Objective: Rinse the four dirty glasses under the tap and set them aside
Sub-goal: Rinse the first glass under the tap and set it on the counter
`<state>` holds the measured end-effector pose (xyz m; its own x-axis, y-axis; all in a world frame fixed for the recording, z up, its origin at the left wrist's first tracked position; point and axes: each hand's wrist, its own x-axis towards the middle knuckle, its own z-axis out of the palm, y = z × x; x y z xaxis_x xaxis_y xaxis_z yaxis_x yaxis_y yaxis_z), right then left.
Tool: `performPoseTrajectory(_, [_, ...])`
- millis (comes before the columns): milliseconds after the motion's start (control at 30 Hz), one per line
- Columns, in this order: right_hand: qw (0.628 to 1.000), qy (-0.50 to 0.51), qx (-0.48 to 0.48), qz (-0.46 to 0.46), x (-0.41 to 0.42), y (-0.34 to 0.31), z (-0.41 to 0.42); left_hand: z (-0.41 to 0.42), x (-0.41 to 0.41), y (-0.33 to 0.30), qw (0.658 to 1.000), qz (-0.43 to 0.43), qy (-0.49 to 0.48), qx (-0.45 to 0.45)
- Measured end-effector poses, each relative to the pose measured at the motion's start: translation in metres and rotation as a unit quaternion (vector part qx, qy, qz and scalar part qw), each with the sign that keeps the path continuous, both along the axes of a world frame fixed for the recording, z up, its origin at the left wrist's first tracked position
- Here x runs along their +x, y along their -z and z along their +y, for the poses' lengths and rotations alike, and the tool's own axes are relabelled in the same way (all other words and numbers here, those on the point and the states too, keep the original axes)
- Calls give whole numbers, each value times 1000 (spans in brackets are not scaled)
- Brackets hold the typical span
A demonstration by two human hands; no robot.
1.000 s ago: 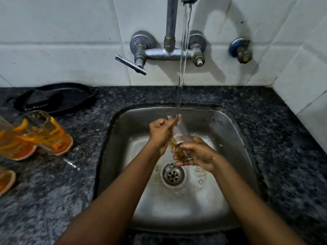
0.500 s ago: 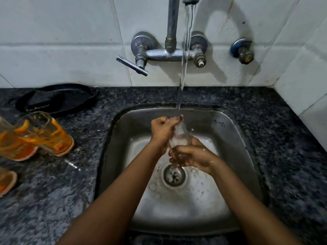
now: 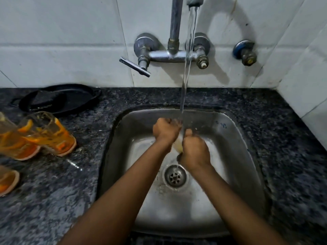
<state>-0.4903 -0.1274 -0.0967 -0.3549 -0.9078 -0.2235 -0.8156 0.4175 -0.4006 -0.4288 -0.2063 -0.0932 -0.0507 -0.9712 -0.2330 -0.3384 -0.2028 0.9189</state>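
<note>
Over the steel sink both my hands close around one clear glass, of which only a small pale strip shows between them. My left hand grips its upper end and my right hand wraps its lower part. Water runs from the tap onto the top of the glass. On the counter at the left stand three orange-patterned glasses: one nearest the sink, one at the frame edge, and one partly cut off below.
A black pan lies on the dark granite counter behind the orange glasses. The tap's lever handle sticks out left of the spout pipe. The drain sits below my hands. White tiled walls close the back and right.
My right hand has turned over and closed round the glass, so its back faces me and hides most of the glass. Both hands stay under the stream.
</note>
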Motion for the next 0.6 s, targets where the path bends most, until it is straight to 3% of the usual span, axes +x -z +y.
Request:
performPoseTrajectory(33, [996,-5,-28,84,7,0,0,1,-2,-3,999,-35,-11,-20])
performPoseTrajectory(67, [996,-8,-31,83,8,0,1,1,-2,-5,997,-56,-13,-46])
performPoseTrajectory(100, [1000,-3,-21,-9,3,-2,1,0,0,-4,997,-51,-4,-59])
performPoseTrajectory(133, [981,26,-11,-194,-4,-6,2,-2,3,-1,999,-1,10,-52])
performPoseTrajectory(167, [916,48,16,-397,-13,-10,3,0,9,0,996,77,26,-33])
performPoseTrajectory(200, [846,54,45,-529,-22,-10,5,2,13,-1,987,151,49,-8])
performPoseTrajectory(233, [814,50,48,-577,-29,-8,7,4,16,-3,978,194,80,4])
performPoseTrajectory(300, [872,8,12,-489,-36,-6,3,3,20,-15,971,167,168,-11])
performPoseTrajectory(367, [950,-11,-35,-310,-35,-4,-5,-2,22,-28,955,89,280,-32])
performPoseTrajectory(433, [960,4,-99,-262,-39,-2,-14,-5,26,-38,906,16,421,-37])
performPoseTrajectory(500, [960,-26,-164,-227,-43,-10,-20,-9,29,-37,805,-140,571,-82])
performPoseTrajectory(533, [973,-73,-166,-142,-43,-16,-22,-12,31,-34,731,-271,612,-131])
performPoseTrajectory(600, [974,-176,-138,25,-45,-19,-25,-16,35,-21,585,-503,566,-291])
